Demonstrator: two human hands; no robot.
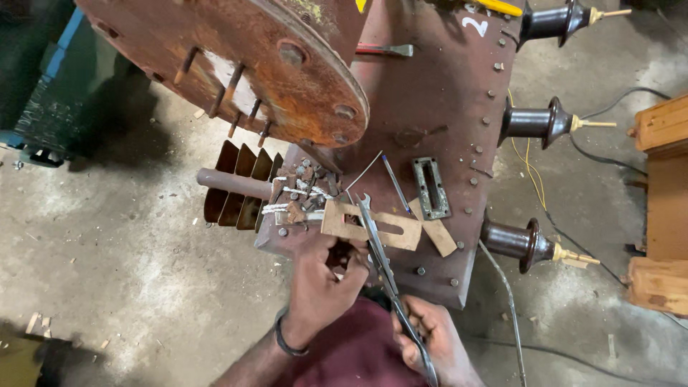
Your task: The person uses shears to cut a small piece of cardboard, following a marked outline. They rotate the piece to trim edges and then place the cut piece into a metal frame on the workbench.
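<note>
1. Right hand (430, 340), lowest in view: fingers closed round the handle end of a long grey steel open-ended spanner (380, 254). The shaft runs up and left; its open jaw lies just above the cardboard piece.
2. Left hand (322, 279), dark band on the wrist: fingers curled, fingertips pressing the lower edge of a flat brown cardboard gasket with a long slot cut in it (373, 226). The hand grips nothing that I can make out.
3. The gasket lies flat on the rusty red-brown steel lid of the tank (437, 93), close to its near edge. A smaller cardboard offcut (438, 235) lies just right of it.
4. Beside these: a grey rectangular metal frame with a slot (431, 188), a thin blue pen (395, 183), and a heap of loose bolts and scrap bits (304, 190) to the left.
5. Markings: a white painted figure near the lid's far edge; a yellow patch at the top edge. No packages seen.
6. Right edge of lid: three dark brown ribbed insulators with pale tips (527, 244) jut outward over the floor.
7. Left: finned metal radiator (240, 186) below a large rusty round flange plate (258, 57).
8. Grey concrete floor (122, 236) lies open on the left; cables and wooden crates (663, 208) crowd the right.
</note>
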